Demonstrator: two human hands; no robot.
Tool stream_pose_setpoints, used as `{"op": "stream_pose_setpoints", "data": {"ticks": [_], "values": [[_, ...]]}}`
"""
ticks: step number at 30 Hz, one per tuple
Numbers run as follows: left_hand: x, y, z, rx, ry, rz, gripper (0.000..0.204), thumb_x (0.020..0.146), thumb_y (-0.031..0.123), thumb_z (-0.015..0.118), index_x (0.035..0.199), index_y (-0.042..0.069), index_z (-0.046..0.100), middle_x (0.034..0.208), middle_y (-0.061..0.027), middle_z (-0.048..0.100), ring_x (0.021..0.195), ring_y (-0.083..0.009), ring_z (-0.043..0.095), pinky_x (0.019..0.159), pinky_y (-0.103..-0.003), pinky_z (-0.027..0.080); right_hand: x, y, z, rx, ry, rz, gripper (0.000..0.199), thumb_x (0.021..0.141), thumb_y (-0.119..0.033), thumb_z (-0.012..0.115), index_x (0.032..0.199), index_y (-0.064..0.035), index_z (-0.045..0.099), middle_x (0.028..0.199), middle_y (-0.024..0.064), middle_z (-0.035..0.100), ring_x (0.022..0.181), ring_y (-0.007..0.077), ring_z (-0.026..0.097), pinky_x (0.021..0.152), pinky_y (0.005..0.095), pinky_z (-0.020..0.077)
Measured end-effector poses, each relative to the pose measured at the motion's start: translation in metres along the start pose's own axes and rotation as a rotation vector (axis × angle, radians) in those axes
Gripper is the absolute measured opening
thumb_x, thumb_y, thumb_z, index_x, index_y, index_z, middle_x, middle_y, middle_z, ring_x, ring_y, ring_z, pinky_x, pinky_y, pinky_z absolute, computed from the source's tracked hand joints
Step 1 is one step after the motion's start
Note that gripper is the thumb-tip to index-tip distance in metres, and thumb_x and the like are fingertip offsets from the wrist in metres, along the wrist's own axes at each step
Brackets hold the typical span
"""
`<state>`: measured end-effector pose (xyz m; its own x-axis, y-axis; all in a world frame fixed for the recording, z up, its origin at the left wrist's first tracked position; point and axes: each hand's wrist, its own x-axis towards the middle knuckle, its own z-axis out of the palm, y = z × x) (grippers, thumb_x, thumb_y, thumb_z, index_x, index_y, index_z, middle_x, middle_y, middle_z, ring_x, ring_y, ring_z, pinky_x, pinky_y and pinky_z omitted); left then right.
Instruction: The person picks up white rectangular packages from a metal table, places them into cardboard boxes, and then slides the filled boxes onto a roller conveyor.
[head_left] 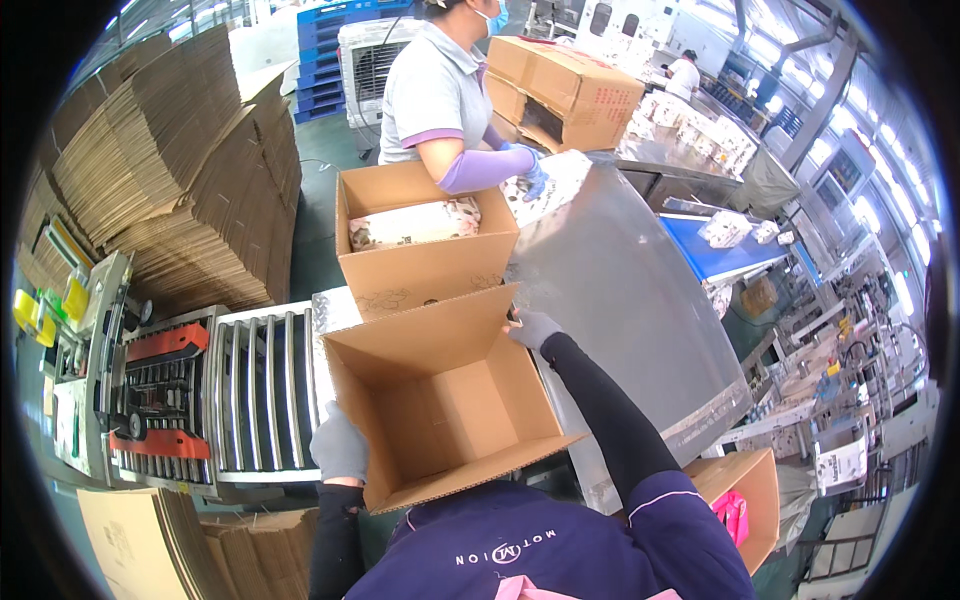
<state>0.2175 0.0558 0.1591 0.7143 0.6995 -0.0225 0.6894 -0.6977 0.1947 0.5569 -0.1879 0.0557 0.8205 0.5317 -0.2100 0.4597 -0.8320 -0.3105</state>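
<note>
An open, empty cardboard box [470, 400] sits in front of my body, its opening facing up and its inside bare. My left hand [341, 446], in a grey glove, grips the box's left wall. At the far right corner my right hand [536, 328], gloved too, has its fingers closed around the edge; part of the fingers is hidden. Just beyond stands a second open box [425, 272], with a printed, flower-patterned pack [418, 223] lying in it.
A co-worker [430, 95] with purple sleeves handles a printed pack [555, 188] on the metal table [630, 290]. To my left are a roller conveyor [265, 390] with a red-sided machine [165, 390] and tall stacks of flat cardboard [170, 160]. A blue belt [710, 248] runs at right.
</note>
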Motion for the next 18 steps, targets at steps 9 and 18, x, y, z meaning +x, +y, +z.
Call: {"op": "stream_pose_setpoints", "data": {"ticks": [9, 18], "values": [[0.005, 0.001, -0.002, -0.038, -0.063, -0.027, 0.032, 0.081, 0.009, 0.061, 0.107, -0.001, 0.047, 0.068, -0.0197, 0.064, 0.067, -0.0373, 0.067, 0.059, -0.045, 0.053, 0.048, 0.007, 0.000, 0.014, -0.264, 0.086, 0.053, 0.076, -0.056, 0.069, 0.071, -0.0026, 0.066, 0.060, 0.0110, 0.063, 0.056, 0.0214, 0.062, 0.058, 0.0381, 0.0487], [0.013, 0.001, 0.010, -0.017, -0.014, 0.046, 0.029, 0.078, 0.006, 0.060, 0.104, 0.000, 0.048, 0.064, -0.0190, 0.063, 0.063, -0.0376, 0.066, 0.056, -0.044, 0.052, 0.024, 0.022, 0.046, 0.497, 0.225, 0.065, 0.029, 0.072, -0.020, 0.070, 0.096, -0.0062, 0.060, 0.084, 0.0144, 0.067, 0.078, 0.0314, 0.065, 0.070, 0.0383, 0.0499]]}}
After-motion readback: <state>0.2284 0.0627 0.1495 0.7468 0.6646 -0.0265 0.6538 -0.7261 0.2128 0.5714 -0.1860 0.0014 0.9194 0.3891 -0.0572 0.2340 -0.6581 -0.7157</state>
